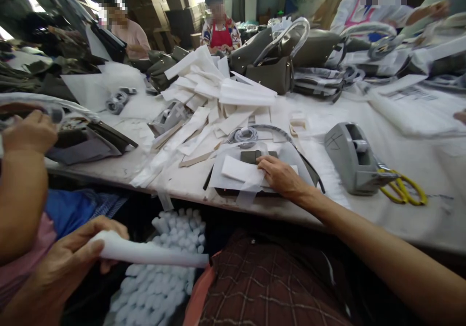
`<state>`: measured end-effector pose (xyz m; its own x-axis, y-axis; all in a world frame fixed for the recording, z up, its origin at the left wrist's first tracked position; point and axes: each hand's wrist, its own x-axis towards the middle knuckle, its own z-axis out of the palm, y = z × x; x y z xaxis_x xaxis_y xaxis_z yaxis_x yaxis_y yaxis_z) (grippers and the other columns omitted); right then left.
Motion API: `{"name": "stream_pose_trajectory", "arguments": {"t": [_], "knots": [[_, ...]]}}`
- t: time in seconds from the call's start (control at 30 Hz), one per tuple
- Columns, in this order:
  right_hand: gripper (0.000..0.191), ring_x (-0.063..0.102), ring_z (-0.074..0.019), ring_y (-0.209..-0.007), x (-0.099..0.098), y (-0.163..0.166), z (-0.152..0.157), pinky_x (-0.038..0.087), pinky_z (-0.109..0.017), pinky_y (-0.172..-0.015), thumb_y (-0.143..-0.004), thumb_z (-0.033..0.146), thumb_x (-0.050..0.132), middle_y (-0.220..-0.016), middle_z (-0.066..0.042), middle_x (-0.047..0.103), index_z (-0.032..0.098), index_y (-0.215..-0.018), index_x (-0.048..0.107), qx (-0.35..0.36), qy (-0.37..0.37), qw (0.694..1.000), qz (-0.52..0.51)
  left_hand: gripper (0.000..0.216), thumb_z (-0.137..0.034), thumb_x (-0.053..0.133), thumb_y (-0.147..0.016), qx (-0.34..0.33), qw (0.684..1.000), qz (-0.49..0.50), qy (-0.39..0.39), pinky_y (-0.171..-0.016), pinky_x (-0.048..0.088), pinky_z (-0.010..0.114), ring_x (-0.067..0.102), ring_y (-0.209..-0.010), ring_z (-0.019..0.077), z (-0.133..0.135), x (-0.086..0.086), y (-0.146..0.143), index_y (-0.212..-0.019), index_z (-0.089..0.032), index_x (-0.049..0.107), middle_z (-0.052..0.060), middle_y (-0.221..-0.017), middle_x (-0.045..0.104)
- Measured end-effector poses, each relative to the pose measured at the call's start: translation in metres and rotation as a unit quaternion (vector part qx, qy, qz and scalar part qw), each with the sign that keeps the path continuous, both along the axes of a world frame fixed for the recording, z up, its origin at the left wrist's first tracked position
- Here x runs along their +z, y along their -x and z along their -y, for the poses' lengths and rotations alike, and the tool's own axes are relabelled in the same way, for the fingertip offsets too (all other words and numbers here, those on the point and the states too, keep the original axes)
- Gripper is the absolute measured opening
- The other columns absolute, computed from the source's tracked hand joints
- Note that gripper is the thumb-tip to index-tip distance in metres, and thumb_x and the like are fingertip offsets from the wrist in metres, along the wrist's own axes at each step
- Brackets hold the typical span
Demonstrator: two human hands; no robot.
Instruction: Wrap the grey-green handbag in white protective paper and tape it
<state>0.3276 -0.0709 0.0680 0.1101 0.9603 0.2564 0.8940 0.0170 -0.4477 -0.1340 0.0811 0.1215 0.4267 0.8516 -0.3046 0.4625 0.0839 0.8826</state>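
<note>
Cluttered desk (378,219) | dark bag (251,157) lies at its near edge, grey sheet (302,165) and white pad (240,169) already on it | left hand (73,253) pinches white roll (145,253), not yet on bag | right hand (280,174) over pad (cannot tell if pinching)

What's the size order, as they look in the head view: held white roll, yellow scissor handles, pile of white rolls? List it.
Largest to smallest:
1. Pile of white rolls
2. Held white roll
3. Yellow scissor handles
</note>
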Motion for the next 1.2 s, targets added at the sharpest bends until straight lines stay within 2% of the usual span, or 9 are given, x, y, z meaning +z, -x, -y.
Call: {"name": "stream_pose_trajectory", "arguments": {"t": [0.1,0.2,0.27,0.4,0.53,0.67,0.77,1.03,1.2], "knots": [[0.023,0.062,-0.0241,-0.105,0.017,-0.002,0.004,0.048,-0.037,-0.095,-0.087,0.017,0.058,-0.111,-0.012,0.067,0.015,-0.109,0.064,0.03,0.048,0.998,0.009,0.023,-0.038,0.05,-0.088,0.073,0.986,0.148,0.019,-0.054,0.036,0.012,0.05,-0.053,0.0011,0.009,0.01,-0.059,-0.088,-0.015,0.052,-0.007,-0.079,0.066],[0.05,0.061,-0.0295,-0.106,0.039,0.002,0.01,0.048,-0.041,-0.094,-0.079,0.045,0.074,-0.114,-0.014,0.066,0.014,-0.116,0.062,0.086,0.121,0.987,0.063,0.016,-0.029,0.049,-0.086,0.193,0.95,0.245,0.033,-0.046,0.035,0.009,0.046,-0.046,0.0011,0.008,0.009,-0.105,-0.082,-0.014,0.049,-0.006,-0.067,0.065],[0.058,0.06,-0.0323,-0.109,0.051,0.008,0.01,0.047,-0.042,-0.095,-0.074,0.047,0.079,-0.117,-0.018,0.065,0.011,-0.116,0.061,0.113,0.155,0.975,0.113,0.018,-0.028,0.045,-0.088,0.238,0.924,0.292,0.055,-0.042,0.034,0.007,0.043,-0.043,0.0009,0.003,0.008,-0.118,-0.077,-0.014,0.048,-0.006,-0.06,0.061],[0.033,0.065,-0.0296,-0.099,0.065,0.014,-0.001,0.049,-0.035,-0.084,-0.08,0.026,0.072,-0.107,-0.018,0.069,0.008,-0.107,0.065,0.118,0.213,0.953,0.183,0.023,-0.028,0.07,-0.075,0.199,0.927,0.305,0.087,-0.038,0.043,0.011,0.051,-0.043,0.0042,0.002,-0.005,-0.127,-0.08,-0.014,0.053,-0.003,-0.064,0.063],[0.019,0.065,-0.022,-0.072,0.074,0.002,-0.022,0.044,-0.029,-0.063,-0.078,0.029,0.069,-0.083,-0.009,0.071,0.016,-0.091,0.07,0.141,0.262,0.937,0.182,0.037,-0.022,0.082,-0.065,0.198,0.914,0.309,0.172,-0.041,0.053,0.016,0.061,-0.045,0.0094,0.021,-0.035,-0.157,-0.086,-0.016,0.052,-0.005,-0.063,0.062],[0.027,0.062,-0.0196,-0.065,0.083,-0.008,-0.037,0.038,-0.028,-0.056,-0.076,0.037,0.066,-0.077,-0.008,0.07,0.015,-0.091,0.07,0.181,0.305,0.915,0.191,0.023,-0.014,0.074,-0.076,0.211,0.884,0.332,0.253,-0.049,0.058,0.019,0.067,-0.052,0.0125,0.041,-0.062,-0.194,-0.082,-0.015,0.052,-0.003,-0.065,0.065],[0.034,0.063,-0.0203,-0.067,0.086,-0.009,-0.04,0.039,-0.028,-0.058,-0.078,0.041,0.063,-0.081,-0.01,0.07,0.013,-0.095,0.069,0.199,0.325,0.903,0.198,0.014,-0.01,0.065,-0.083,0.232,0.863,0.349,0.283,-0.051,0.059,0.021,0.068,-0.054,0.0136,0.05,-0.072,-0.206,-0.08,-0.014,0.053,-0.001,-0.064,0.066],[0.051,0.066,-0.0259,-0.083,0.088,-0.006,-0.032,0.045,-0.031,-0.068,-0.081,0.059,0.06,-0.095,-0.012,0.07,0.014,-0.104,0.064,0.174,0.326,0.913,0.174,0.013,-0.005,0.048,-0.092,0.264,0.815,0.392,0.334,-0.057,0.061,0.023,0.071,-0.061,0.0146,0.077,-0.073,-0.214,-0.086,-0.011,0.059,0.005,-0.074,0.072],[0.066,0.066,-0.0291,-0.089,0.086,-0.002,-0.027,0.049,-0.035,-0.074,-0.069,0.068,0.071,-0.098,-0.012,0.069,0.014,-0.105,0.063,0.17,0.319,0.917,0.169,0.008,-0.009,0.058,-0.086,0.296,0.812,0.422,0.273,-0.064,0.062,0.027,0.072,-0.064,0.0153,0.08,-0.075,-0.22,-0.08,-0.013,0.056,0.003,-0.071,0.07]]}}
